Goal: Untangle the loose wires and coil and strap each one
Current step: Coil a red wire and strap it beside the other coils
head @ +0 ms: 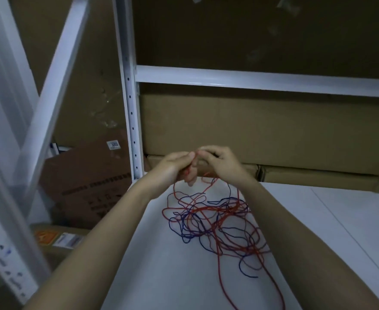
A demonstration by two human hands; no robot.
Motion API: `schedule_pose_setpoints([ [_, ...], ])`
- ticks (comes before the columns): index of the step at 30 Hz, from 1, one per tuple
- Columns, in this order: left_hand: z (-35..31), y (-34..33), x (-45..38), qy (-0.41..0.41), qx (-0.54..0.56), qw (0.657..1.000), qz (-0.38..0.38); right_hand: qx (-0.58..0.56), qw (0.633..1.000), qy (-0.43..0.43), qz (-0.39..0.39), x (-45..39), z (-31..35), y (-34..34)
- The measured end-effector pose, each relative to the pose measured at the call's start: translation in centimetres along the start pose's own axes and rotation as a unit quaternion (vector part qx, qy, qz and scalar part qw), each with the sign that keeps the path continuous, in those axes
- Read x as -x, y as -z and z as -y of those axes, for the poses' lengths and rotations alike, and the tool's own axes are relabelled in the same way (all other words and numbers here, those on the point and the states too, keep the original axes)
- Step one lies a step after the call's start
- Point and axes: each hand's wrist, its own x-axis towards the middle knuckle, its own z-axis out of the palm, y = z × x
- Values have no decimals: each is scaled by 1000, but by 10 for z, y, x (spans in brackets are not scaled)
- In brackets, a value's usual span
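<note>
A tangle of thin red wire (217,211) and blue wire (185,234) lies spread on the white shelf surface (172,276) between my forearms. Both hands are raised above the far end of the tangle, close together. My left hand (175,167) grips a stretch of red wire with its fingers curled round it. My right hand (219,163) pinches the same red wire near its fingertips. Red strands hang from both hands down into the pile. One red strand trails off toward the bottom edge.
Flat cardboard boxes (273,139) are stacked at the back of the shelf, just behind my hands. A white perforated rack upright (131,113) stands on the left, with a white crossbeam (262,80) above. More cartons (87,189) sit lower left, beyond the shelf edge.
</note>
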Motion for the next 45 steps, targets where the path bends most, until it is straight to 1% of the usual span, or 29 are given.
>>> schedule_pose_setpoints([
  [1,2,-1,0,-6,51,998,-26,-29,999,-26,17,5,-8,-12],
  [3,9,1,-4,-16,165,978,-124,-48,994,-69,67,21,-24,-34],
  [4,15,4,-7,-18,195,965,-172,-45,990,-81,103,31,-31,-44],
  [5,22,7,-10,-19,195,958,-210,-36,986,-87,138,41,-37,-52],
  [6,31,11,-13,-16,168,957,-235,-20,982,-88,167,52,-41,-59],
  [8,53,15,-11,-1,62,962,-266,22,975,-78,209,70,-46,-64],
  [10,74,18,-3,12,-123,954,-272,77,970,-51,226,79,-44,-61],
  [11,82,20,3,23,-223,943,-245,107,970,-33,216,79,-41,-56],
  [12,88,22,8,44,-303,932,-196,131,973,-15,189,75,-38,-50],
  [13,92,24,13,69,-354,921,-146,146,978,3,151,70,-34,-42],
  [14,93,25,17,90,-363,920,-114,152,982,14,111,62,-31,-34],
  [16,86,23,25,100,-294,946,-91,98,994,-5,44,47,-28,-20],
  [18,73,21,29,79,-216,969,-88,-45,997,-59,0,35,-26,-16],
  [20,61,19,32,53,-144,985,-78,-169,980,-102,-9,27,-29,-21],
  [22,51,20,31,28,-103,991,-80,-210,969,-127,5,24,-34,-27],
  [24,43,23,28,5,-83,991,-109,-207,971,-120,10,20,-38,-29],
  [25,40,25,26,-6,-62,990,-125,-178,978,-105,1,19,-40,-28],
  [29,23,23,11,-36,103,984,-144,-30,998,-33,-53,21,-42,-31],
  [31,13,16,1,-45,164,976,-139,34,999,-6,-33,26,-38,-40],
  [32,8,11,-5,-47,176,974,-138,43,999,-1,-20,30,-35,-45],
  [35,-1,2,-22,-50,205,965,-157,27,998,29,40,47,-19,-56],
  [36,-2,1,-26,-43,195,965,-169,10,997,39,59,53,-14,-57],
  [37,0,0,-28,-38,140,973,-180,-20,997,43,67,58,-8,-53],
  [38,4,0,-28,-33,32,981,-187,-55,996,40,65,60,-3,-46],
  [39,9,1,-28,-32,-112,976,-182,-75,995,33,58,60,1,-36],
  [40,12,3,-25,-39,-250,954,-162,-74,996,26,48,57,5,-25],
  [41,14,5,-24,-52,-358,922,-139,-55,998,18,39,53,8,-13],
  [42,12,6,-23,-62,-427,894,-119,-29,999,8,31,46,10,-3],
  [45,-6,6,-27,-55,-542,835,-83,70,997,-12,17,25,11,20],
])
